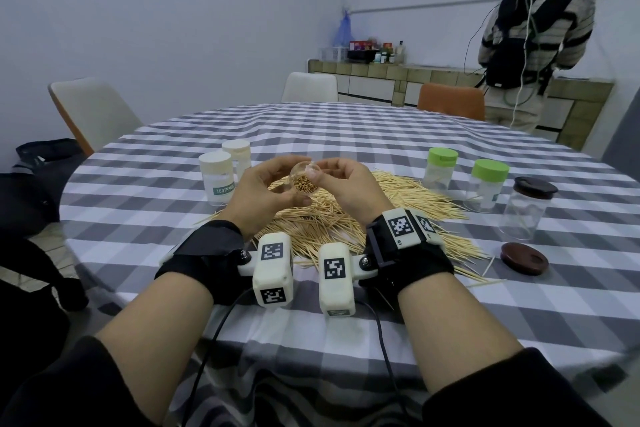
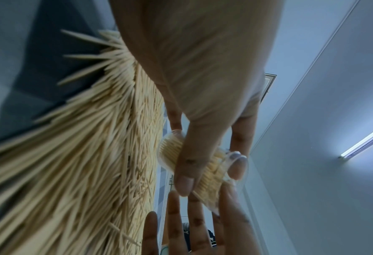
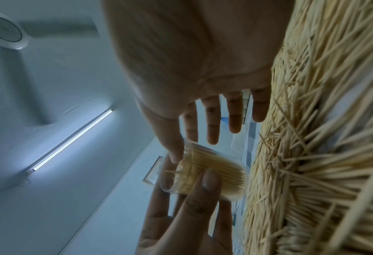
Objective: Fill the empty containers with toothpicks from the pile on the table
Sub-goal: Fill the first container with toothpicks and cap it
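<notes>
Left hand [image 1: 258,192] curled around a small clear container [image 1: 304,180], thumb under its near side and fingers over the far side; container tipped with its mouth toward the head camera, packed with toothpicks seen end-on. Right hand [image 1: 349,184] pinching the same container at its 3 o'clock rim, thumb on the near edge, index finger behind; remaining fingers straight in the right wrist view. Container held above the toothpick pile [image 1: 346,215], clear of it, near the middle of the counter [image 1: 346,125] with its grey-and-white checked cloth. Pile spread loose under and to 3 o'clock of both hands, a few strays at its 4 o'clock edge. At 10 o'clock of the hands, two white-lidded containers [image 1: 225,173], touching or nearly so, the nearer one labelled TOOTHPICK. At 2 to 3 o'clock, two green-lidded containers [image 1: 464,177] standing upright at the far edge of the pile, apart from each other. Further out at 3 o'clock, a clear jar [image 1: 524,208] with a dark brown lid on it. A second dark brown lid [image 1: 524,258] lying flat on the cloth at 4 o'clock, just beyond the pile's edge.
</notes>
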